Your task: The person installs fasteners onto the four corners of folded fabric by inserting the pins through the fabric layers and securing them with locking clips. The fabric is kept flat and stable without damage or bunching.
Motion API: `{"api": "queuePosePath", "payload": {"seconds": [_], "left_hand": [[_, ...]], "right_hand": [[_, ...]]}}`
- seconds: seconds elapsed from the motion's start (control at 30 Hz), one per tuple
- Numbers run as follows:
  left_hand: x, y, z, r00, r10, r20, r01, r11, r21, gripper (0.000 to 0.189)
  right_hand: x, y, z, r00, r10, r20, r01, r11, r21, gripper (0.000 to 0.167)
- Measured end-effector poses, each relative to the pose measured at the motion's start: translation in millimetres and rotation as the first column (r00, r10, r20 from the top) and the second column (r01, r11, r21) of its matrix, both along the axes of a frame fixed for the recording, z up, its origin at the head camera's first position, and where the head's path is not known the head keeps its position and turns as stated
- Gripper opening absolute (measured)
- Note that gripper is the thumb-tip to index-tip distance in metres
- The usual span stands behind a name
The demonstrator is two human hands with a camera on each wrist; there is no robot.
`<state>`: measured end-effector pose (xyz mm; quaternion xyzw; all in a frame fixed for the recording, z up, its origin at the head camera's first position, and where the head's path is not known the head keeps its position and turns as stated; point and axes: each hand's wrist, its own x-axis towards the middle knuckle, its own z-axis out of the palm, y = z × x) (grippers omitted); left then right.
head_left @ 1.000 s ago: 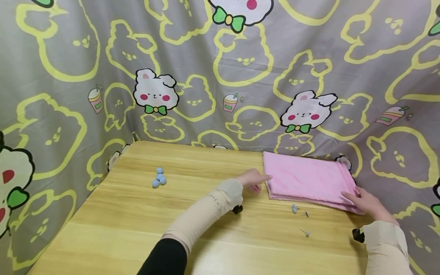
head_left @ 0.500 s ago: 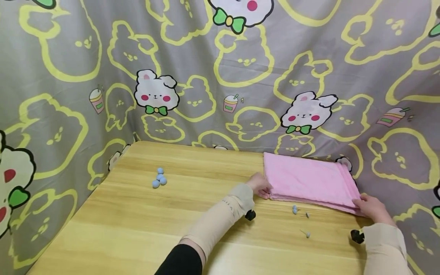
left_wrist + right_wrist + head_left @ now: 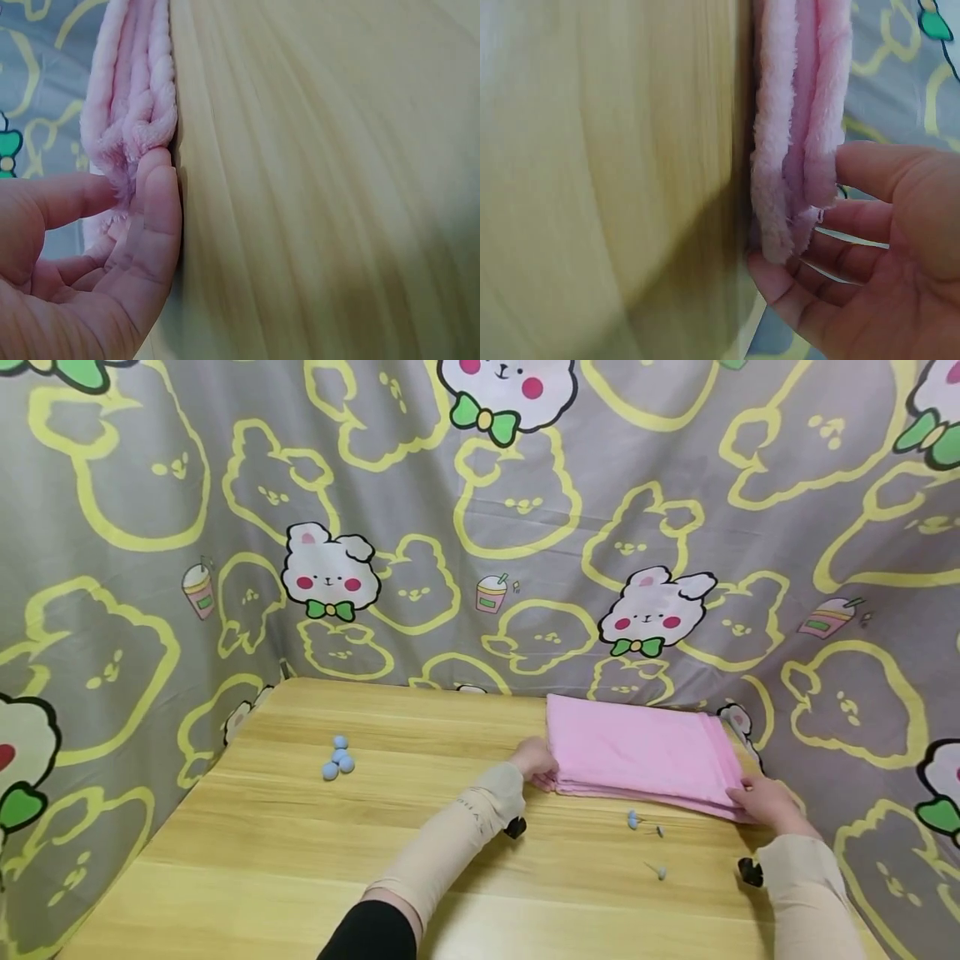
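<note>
A folded pink plush towel [image 3: 637, 747] lies at the back right of the table, its stacked layers showing along the near edge. My left hand [image 3: 534, 760] grips its near left corner; in the left wrist view the thumb [image 3: 82, 199] is on one side of the layers and the fingers [image 3: 159, 202] are on the other. At the near right corner my right hand [image 3: 772, 803] holds the layers, with the thumb [image 3: 870, 166] on the top layer and a fingertip [image 3: 769, 276] under the bottom one. The towel hides some fingertips.
Several small blue balls [image 3: 339, 758] sit in a cluster on the left of the wooden table [image 3: 300, 860]. Blue-headed pins [image 3: 632, 819] with thin stems, one of them a nearer pin [image 3: 661, 873], lie in front of the towel. A patterned grey curtain [image 3: 420, 510] surrounds the table's back and sides.
My left hand has gone from a pointing finger at the towel's left edge to gripping its near left corner. My right hand has shifted onto the near right corner. The head view has turned slightly.
</note>
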<state>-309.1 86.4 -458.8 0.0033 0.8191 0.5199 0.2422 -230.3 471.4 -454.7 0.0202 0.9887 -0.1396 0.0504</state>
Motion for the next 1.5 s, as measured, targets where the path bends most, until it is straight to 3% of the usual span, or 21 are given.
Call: {"api": "queuePosePath", "payload": {"seconds": [0.3,0.67,0.83,1.13,1.33,1.5], "left_hand": [[-8.8,-42.4,4.3,1.000,0.018,0.001,-0.018,1.000,-0.017,0.008],[-16.8,-113.7,3.7,1.000,0.015,0.017,-0.014,0.999,-0.049,0.018],[-20.0,-147.3,3.8,0.998,0.019,0.055,-0.016,0.998,-0.053,0.015],[-22.6,-202.0,5.6,0.998,0.017,0.065,-0.009,0.992,-0.124,0.015],[-18.9,-231.2,6.7,0.998,0.000,0.064,0.010,0.989,-0.149,0.014],[-7.8,-244.3,7.5,0.999,-0.039,0.031,0.044,0.986,-0.164,0.013]], "right_hand": [[-16.4,-42,3.4,0.996,0.094,-0.005,-0.094,0.996,0.007,0.026],[-33.5,-103,11.5,0.983,0.171,0.072,-0.168,0.984,-0.052,0.026],[-40.3,-132,13.8,0.971,0.226,0.072,-0.222,0.973,-0.060,0.027],[-50.5,-181,10.6,0.960,0.271,0.066,-0.265,0.960,-0.086,0.027],[-52.2,-209,9.7,0.960,0.272,0.059,-0.268,0.961,-0.068,0.027],[-47.9,-222,9.6,0.959,0.278,0.063,-0.275,0.960,-0.052,0.026]]}}
